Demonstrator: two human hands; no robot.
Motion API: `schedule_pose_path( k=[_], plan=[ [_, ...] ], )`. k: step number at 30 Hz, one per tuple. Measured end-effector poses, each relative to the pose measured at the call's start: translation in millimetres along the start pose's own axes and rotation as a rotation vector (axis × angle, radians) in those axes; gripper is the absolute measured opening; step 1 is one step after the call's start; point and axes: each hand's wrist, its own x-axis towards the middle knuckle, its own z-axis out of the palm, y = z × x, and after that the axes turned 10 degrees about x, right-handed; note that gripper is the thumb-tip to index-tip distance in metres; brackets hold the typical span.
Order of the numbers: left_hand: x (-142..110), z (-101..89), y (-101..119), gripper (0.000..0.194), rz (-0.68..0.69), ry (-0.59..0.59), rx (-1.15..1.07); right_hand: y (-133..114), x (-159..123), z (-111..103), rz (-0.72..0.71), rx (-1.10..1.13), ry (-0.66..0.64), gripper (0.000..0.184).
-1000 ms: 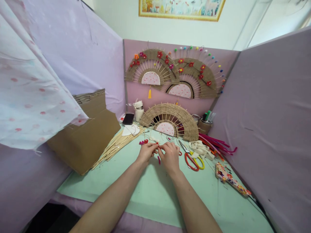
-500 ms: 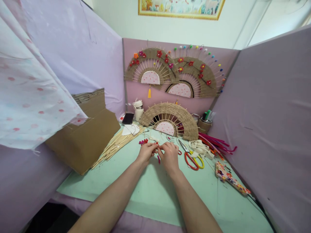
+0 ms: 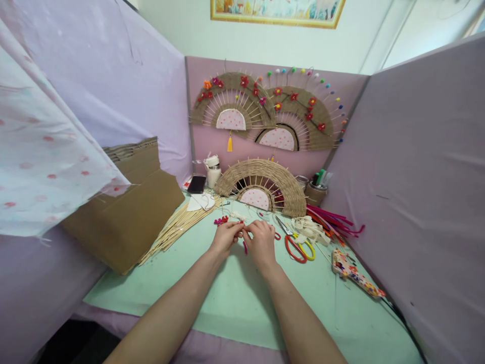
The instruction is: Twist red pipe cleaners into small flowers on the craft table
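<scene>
On a pale green tabletop (image 3: 227, 303), a woven half-circle fan (image 3: 265, 169) stands upright, serving here as the landmark. Directly in front of the fan, on the person's side, the left hand (image 3: 225, 237) and right hand (image 3: 260, 242) meet over a small red piece (image 3: 241, 223). The fingers of each hand are pinched together on it, tip facing tip, apparently because something this small calls for a two-sided fingertip grip; the fingers hide most of it, so its shape cannot be told. Both forearms reach in low from the near side, which probably steadies the pinch. A short magenta strip (image 3: 245, 247) shows just below the fingertips; whether it is held or lying loose is unclear. In front of the fan's left half, a little cluster of red and purple pieces (image 3: 221, 220) sits just beside the left hand, likely kept close for easy reach. In front of the fan's right half, scissors (image 3: 288, 232) with one red and one yellow handle lie open, handles toward the person, handy for picking up. Fuzzy magenta and red stems (image 3: 335, 220) lie bundled to the fan's right, and thin pale sticks (image 3: 178, 225) spread to its left, both seemingly set aside so the area before the fan has room for the hands.
</scene>
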Motion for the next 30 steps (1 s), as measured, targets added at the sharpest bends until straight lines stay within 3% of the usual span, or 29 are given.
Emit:
schedule_pose_path(
  k=[7, 14, 30],
  plan=[
    [5.3, -4.4, -1.7, 0.034, 0.010, 0.018, -0.035, -4.3, -0.7, -1.2, 0.015, 0.084, -0.024, 0.018],
    [3.0, -5.6, 1.9, 0.038, 0.019, 0.012, 0.004, 2.0, 2.5, -4.3, 0.077, 0.175, 0.092, 0.023],
    [0.6, -5.3, 4.5, 0.031, 0.048, 0.014, 0.082, 8.0, 4.6, -4.1, 0.266, 0.378, -0.104, 0.028]
  ],
)
